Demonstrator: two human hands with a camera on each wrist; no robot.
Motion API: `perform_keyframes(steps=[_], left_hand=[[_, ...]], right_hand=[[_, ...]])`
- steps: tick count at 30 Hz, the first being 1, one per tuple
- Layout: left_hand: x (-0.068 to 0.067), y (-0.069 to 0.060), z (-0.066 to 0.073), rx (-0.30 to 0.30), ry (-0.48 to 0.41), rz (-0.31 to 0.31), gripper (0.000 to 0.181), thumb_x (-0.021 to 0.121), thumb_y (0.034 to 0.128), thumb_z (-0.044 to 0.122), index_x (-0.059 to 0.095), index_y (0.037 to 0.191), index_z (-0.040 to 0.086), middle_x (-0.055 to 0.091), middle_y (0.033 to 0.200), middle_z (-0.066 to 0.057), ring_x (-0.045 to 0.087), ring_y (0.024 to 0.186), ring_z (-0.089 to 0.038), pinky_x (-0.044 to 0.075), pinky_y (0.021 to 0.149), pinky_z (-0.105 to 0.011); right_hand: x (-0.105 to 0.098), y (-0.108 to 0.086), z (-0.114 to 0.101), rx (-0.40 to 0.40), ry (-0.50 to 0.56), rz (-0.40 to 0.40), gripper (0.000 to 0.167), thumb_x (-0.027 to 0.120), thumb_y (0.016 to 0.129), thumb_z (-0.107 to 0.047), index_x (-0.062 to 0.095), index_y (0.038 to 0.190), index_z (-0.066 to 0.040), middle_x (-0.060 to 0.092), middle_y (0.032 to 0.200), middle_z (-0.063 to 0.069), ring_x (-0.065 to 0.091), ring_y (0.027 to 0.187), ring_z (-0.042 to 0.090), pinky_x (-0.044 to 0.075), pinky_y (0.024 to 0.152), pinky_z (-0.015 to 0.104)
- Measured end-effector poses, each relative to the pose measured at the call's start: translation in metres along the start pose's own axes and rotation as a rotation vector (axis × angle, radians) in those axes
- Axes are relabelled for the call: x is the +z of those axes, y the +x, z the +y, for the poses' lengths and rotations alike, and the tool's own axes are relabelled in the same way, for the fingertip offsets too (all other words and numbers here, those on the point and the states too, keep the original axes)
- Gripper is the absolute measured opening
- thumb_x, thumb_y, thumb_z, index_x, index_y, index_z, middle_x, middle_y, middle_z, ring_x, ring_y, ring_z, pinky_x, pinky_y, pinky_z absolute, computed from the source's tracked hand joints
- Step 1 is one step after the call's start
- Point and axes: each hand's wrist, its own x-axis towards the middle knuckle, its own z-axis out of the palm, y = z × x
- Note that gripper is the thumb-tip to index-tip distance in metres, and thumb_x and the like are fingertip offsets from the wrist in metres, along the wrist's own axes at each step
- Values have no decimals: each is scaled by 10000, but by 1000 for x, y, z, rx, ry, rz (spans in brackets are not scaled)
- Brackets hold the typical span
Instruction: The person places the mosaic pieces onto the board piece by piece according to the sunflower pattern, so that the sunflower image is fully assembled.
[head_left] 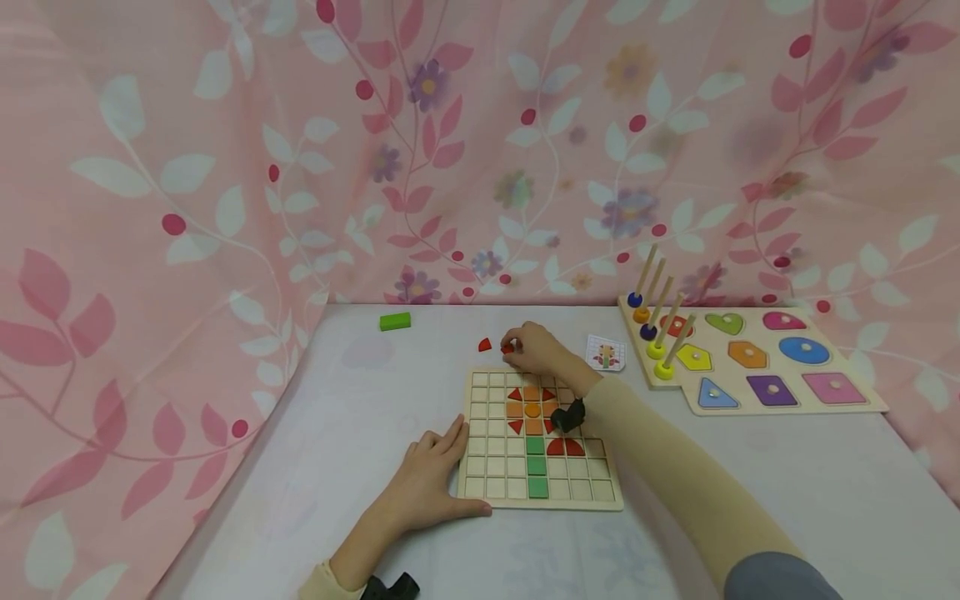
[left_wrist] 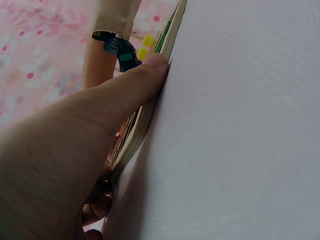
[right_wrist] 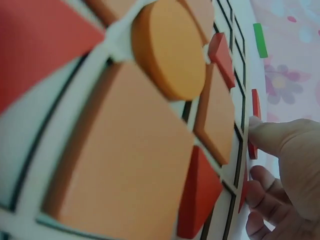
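A square wooden grid board [head_left: 497, 492] lies on the table, with orange squares around an orange disc [head_left: 532, 410], red triangles [head_left: 515, 427] at the corners and a green column [head_left: 536, 466] below. Two red quarter-round pieces [head_left: 573, 448] sit side by side in its lower right cells. My left hand [head_left: 427, 479] rests against the board, thumb along its front edge and straight fingers at its left side. Beyond the far edge my right hand [head_left: 536, 348] pinches a red piece [right_wrist: 252, 150]; the fingers partly hide it. Another red piece [head_left: 484, 344] lies just left.
A green block [head_left: 395, 322] lies at the back left. Right of the board are a pattern card [head_left: 606, 353] and a wooden shape puzzle [head_left: 813, 408] with upright pegs [head_left: 663, 312]. A floral curtain [head_left: 480, 167] hangs behind the table.
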Motion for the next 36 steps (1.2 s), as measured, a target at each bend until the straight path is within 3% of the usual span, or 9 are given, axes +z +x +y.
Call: perform_keyframes(steps=[8, 18, 25, 36], left_hand=[[1, 0, 0, 1, -1, 6, 1311, 720, 714, 894, 346, 1658, 65, 262, 1755, -66, 419, 1123, -144, 340, 852, -319], [0, 0, 1, -2, -4, -1, 1308, 729, 715, 885, 351, 1654, 56, 269, 1750, -74, 425, 1130, -150, 345, 857, -322], [-1, 0, 1, -4, -6, -1, 1303, 733, 719, 878, 347, 1656, 59, 269, 1751, -72, 426, 1137, -150, 344, 855, -323], [-1, 0, 1, -8, -17, -1, 1307, 747, 715, 869, 342, 1657, 57, 263, 1753, -72, 424, 1135, -153, 338, 857, -327]], right_hand=[[2, -1, 4, 6, -30, 16, 239, 752, 991, -164, 750, 1158, 7, 670, 1079, 195, 593, 1001, 313, 521, 932, 472], [-11, -23, -2, 41, 76, 10, 239, 731, 1016, -184, 748, 1176, -9, 742, 1086, 145, 672, 973, 284, 557, 899, 446], [-16, -58, -9, 55, 55, 67, 247, 763, 998, -227, 783, 1150, -34, 755, 1084, 109, 640, 932, 252, 548, 852, 421], [-11, -127, -28, 229, 206, 179, 288, 847, 924, -287, 817, 1141, -100, 784, 1105, 32, 606, 947, 206, 497, 769, 319]])
